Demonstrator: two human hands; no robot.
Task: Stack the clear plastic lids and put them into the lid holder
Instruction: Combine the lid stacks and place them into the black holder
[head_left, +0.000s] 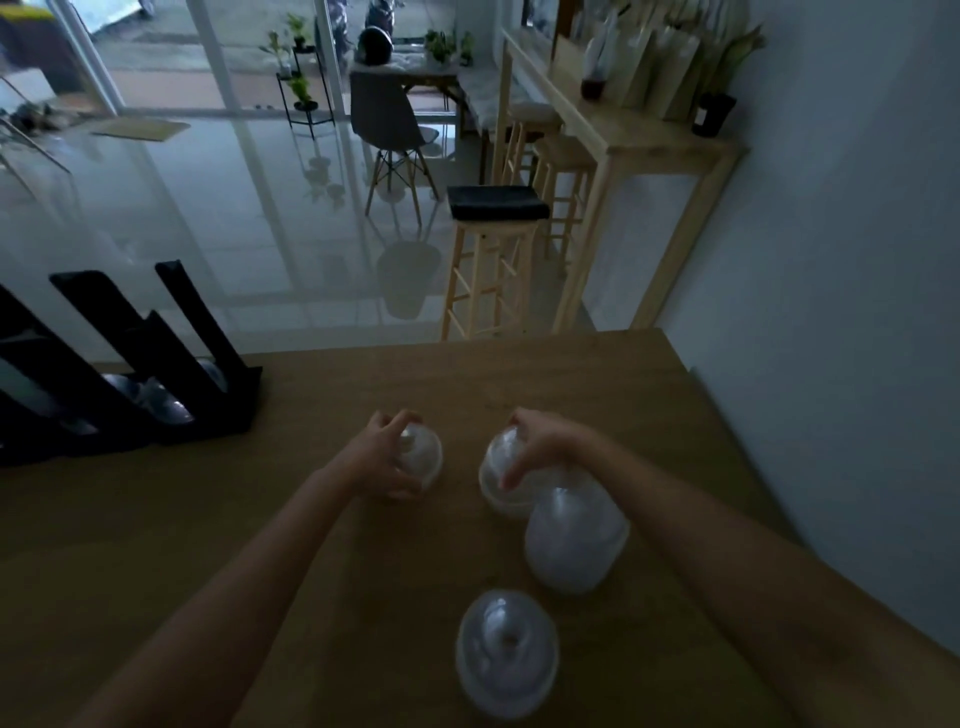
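Observation:
Clear domed plastic lids stand in small stacks on the wooden table (597, 374). My left hand (387, 454) grips one lid stack (428, 454) from the side, fingers curled over its top. Just to the right, my right hand (537, 441) holds the top of a second lid stack (498, 480). A taller stack (574, 535) stands under my right wrist, and another stack (506, 652) sits nearest to me. The black lid holder (156, 374) stands at the table's left edge, with some clear lids low in its slots.
The table's far edge runs just beyond the hands. Past it lies a glossy floor with a wooden stool (491, 260) topped by a black cushion, a tall wooden counter (623, 135) along the right wall and a grey chair (389, 124).

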